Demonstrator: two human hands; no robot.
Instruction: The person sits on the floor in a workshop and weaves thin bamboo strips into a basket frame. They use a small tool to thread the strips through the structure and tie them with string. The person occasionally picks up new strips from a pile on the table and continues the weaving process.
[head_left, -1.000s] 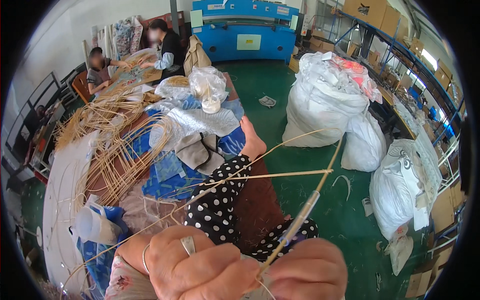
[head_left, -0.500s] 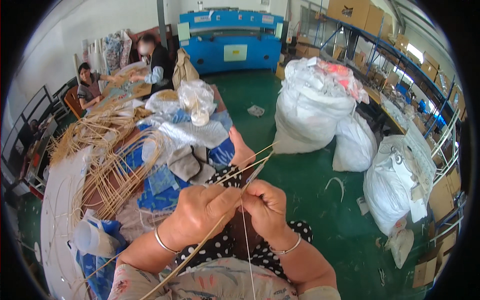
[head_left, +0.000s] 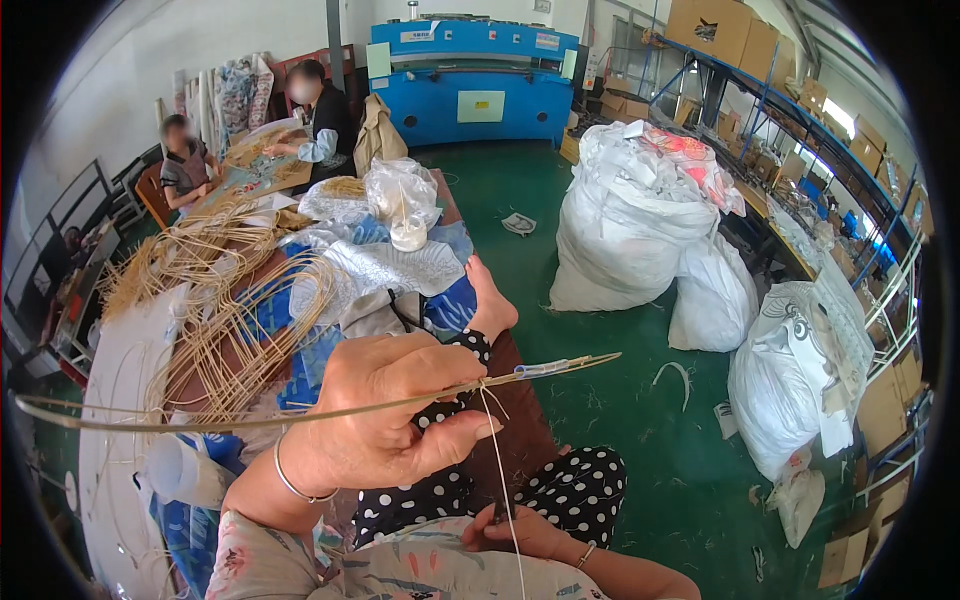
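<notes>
My left hand [head_left: 400, 400] is raised in front of me, fingers pinched on a long thin strip of cane [head_left: 200, 426] that bows out to the left. A short clear sleeve [head_left: 542, 368] sits on the strip just right of my fingers, and the strip's tips stick out beyond it. White thread [head_left: 504, 480] is wound on the strip at my fingertips and hangs down across my lap. Down at my lap, my right hand [head_left: 525, 530] is curled, with a dark thing partly showing at its fingers; what it is I cannot make out.
Bundles of bent cane [head_left: 235, 340] cover the low table on the left, with cloths and a plastic cup [head_left: 185, 475] nearby. Two people sit at its far end. Large white sacks [head_left: 630, 220] stand on the green floor at right, before shelving. A blue machine [head_left: 475, 90] stands behind.
My right hand has left the strip and dropped to my lap. My left hand has turned, swinging the strip from slanting upward to lying nearly level. The view has shifted slightly.
</notes>
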